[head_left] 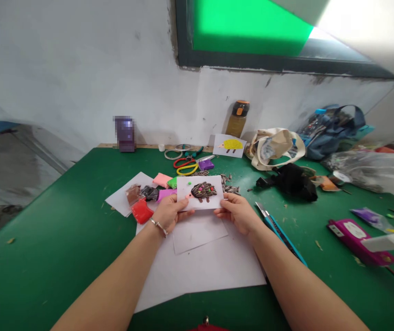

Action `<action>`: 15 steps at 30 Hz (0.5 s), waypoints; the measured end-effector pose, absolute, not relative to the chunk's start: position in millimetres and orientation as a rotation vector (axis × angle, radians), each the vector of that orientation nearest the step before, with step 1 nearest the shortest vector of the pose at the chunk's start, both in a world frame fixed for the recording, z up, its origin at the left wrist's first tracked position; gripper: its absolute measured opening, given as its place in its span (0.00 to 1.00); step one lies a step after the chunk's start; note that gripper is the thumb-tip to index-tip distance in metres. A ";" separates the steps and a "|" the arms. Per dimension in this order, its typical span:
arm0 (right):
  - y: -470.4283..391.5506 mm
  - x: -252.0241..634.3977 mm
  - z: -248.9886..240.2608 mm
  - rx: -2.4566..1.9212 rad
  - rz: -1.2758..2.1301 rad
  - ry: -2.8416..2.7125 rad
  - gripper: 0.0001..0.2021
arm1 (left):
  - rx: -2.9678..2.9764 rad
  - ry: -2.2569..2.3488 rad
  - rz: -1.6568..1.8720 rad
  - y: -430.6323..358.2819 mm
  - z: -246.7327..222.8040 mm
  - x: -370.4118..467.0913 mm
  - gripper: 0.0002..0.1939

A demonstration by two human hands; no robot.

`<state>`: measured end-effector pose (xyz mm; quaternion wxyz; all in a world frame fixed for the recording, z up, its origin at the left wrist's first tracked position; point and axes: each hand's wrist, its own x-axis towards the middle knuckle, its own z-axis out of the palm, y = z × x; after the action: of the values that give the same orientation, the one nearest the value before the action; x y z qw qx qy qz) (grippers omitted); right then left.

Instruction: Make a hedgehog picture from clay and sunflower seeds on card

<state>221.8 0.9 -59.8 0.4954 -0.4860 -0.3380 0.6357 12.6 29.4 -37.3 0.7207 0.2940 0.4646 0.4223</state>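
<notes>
Both hands hold up a white card (183, 183) by its lower left and right edges. A hedgehog picture (203, 189) is on it, its back covered in dark striped seeds with small coloured dots; a green dot sits above the snout. My left hand (169, 212), with a bracelet at the wrist, pinches the left corner, thumb on the front. My right hand (238, 212) grips the right corner the same way. Beneath the card lie a smaller white sheet (198, 236) and larger white paper (214, 271). Packets of red clay (142, 210) and pink clay (162, 179) lie near my left hand.
Scissors (187, 166), a purple packet (206, 164) and loose seeds (231, 189) lie beyond the card. A card with a yellow hedgehog (230, 145) leans by a bottle (237, 120). Blue cutters (279, 234), a black bag (293, 181) and a magenta device (360, 241) are at right.
</notes>
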 end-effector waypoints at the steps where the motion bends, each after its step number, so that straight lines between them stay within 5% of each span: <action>1: 0.7 221.9 -59.9 -1.178 1.539 -0.824 0.10 | 0.650 1.024 0.931 29.6 -37.8 12.6 0.08; 15: -3.8 217.9 -52.4 -1.269 1.488 -0.872 0.15 | 0.675 1.040 1.132 44.5 -15.8 -20.4 0.07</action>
<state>217.9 -3.8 -52.4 0.4796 -0.5201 -0.3574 0.6096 -20.4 44.5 -15.8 0.6677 0.2994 0.4610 0.5020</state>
